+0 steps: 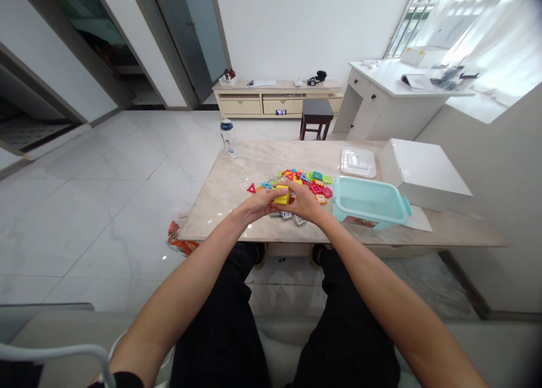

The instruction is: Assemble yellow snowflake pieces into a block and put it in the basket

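Note:
A small yellow plastic block (282, 196), boxy in shape, is held just above the table between both hands. My left hand (261, 203) grips it from the left, with the fingers closed on its side. From the right, my right hand (303, 201) curls its fingers round the top and far edge. Behind and beneath the hands lies a pile of colourful plastic building pieces (315, 188) in red, blue, green, orange and yellow. Grey and white pieces (299, 220) lie nearer to me, partly hidden by the hands. A red triangular piece (251, 188) sits left of the pile.
A light-blue plastic tub (368, 183) stands right of the pile, with a clear lid (358, 162) behind it. A white box (432, 165) is farther right. A water bottle (228, 138) stands at the table's far left corner. Two white square pieces lie on the marbled table (212, 213).

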The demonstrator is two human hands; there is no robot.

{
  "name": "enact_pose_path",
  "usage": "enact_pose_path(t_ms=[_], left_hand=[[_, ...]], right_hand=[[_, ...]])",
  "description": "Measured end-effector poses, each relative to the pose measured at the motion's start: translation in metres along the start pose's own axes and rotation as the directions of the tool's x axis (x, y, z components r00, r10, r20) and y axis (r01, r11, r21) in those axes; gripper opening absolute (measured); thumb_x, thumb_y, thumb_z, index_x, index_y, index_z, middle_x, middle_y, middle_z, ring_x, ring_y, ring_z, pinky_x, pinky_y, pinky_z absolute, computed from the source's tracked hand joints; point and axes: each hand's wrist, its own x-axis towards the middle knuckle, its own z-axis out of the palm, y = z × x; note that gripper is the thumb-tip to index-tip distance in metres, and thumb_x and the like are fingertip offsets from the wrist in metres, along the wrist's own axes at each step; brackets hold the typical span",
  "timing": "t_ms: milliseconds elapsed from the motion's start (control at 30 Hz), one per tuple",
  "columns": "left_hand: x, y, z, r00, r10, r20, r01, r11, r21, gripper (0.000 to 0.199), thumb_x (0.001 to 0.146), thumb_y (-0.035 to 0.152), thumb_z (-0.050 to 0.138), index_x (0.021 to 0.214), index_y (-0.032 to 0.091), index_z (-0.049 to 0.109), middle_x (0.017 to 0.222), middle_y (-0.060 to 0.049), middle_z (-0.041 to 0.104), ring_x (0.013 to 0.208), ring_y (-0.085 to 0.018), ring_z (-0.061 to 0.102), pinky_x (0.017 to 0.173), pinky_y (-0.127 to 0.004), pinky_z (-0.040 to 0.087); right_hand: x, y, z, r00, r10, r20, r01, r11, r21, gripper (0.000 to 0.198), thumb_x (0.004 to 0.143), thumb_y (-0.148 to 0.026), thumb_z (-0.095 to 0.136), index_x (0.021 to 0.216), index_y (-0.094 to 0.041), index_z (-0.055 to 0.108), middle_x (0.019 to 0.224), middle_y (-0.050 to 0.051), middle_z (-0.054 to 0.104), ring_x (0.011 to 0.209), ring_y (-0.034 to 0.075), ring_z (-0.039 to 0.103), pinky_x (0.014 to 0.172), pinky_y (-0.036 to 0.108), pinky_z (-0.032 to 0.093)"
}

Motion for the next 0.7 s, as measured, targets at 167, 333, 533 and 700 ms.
enact_pose_path(t_ms=[167,333,533,700], left_hand=[[0.0009,-0.0002,-0.0007,1.0,0.006,0.001,-0.006,1.0,0.014,0.044,0.073,0.04,0.099,0.1,0.011,0.079,0.099,-0.011,0.079,0.08,-0.016,0.073,0.074,-0.025,0.059],[0.0,0.0022,0.0009,1.0,0.016,0.022,-0.016,1.0,0.017,0.043,0.074,0.04,0.098,0.1,0.011,0.08,0.1,-0.012,0.08,0.082,-0.018,0.074,0.076,-0.026,0.061],[-0.0015,0.0053,0.0004,1.0,0.022,0.007,-0.022,1.0,0.003,0.041,0.077,0.037,0.095,0.104,0.01,0.08,0.103,-0.014,0.081,0.092,-0.022,0.077,0.078,-0.027,0.062],[-0.0032,0.0042,0.0003,0.999,0.011,0.033,-0.011,1.0,0.012,0.039,0.08,0.038,0.094,0.102,0.01,0.08,0.103,-0.014,0.081,0.088,-0.02,0.077,0.077,-0.025,0.061]], right_hand=[[-0.0005,0.0003,-0.0002,1.0,0.014,-0.004,-0.014,1.0,-0.017,0.052,0.08,-0.053,0.091,0.122,-0.025,0.077,0.121,0.009,0.079,0.111,0.03,0.074,0.098,0.042,0.058],[-0.0008,-0.003,-0.0026,1.0,-0.004,-0.001,0.004,1.0,-0.003,0.053,0.084,-0.051,0.089,0.128,-0.025,0.074,0.125,0.009,0.078,0.115,0.03,0.074,0.102,0.042,0.058],[-0.0021,-0.0048,-0.0054,1.0,-0.002,-0.026,0.002,1.0,0.0,0.063,0.082,-0.051,0.091,0.137,-0.026,0.071,0.134,0.009,0.075,0.126,0.03,0.071,0.11,0.044,0.055],[-0.0021,-0.0014,-0.0032,1.0,0.001,-0.031,-0.001,1.0,-0.005,0.06,0.08,-0.053,0.092,0.131,-0.026,0.075,0.128,0.009,0.078,0.12,0.031,0.073,0.106,0.044,0.057]])
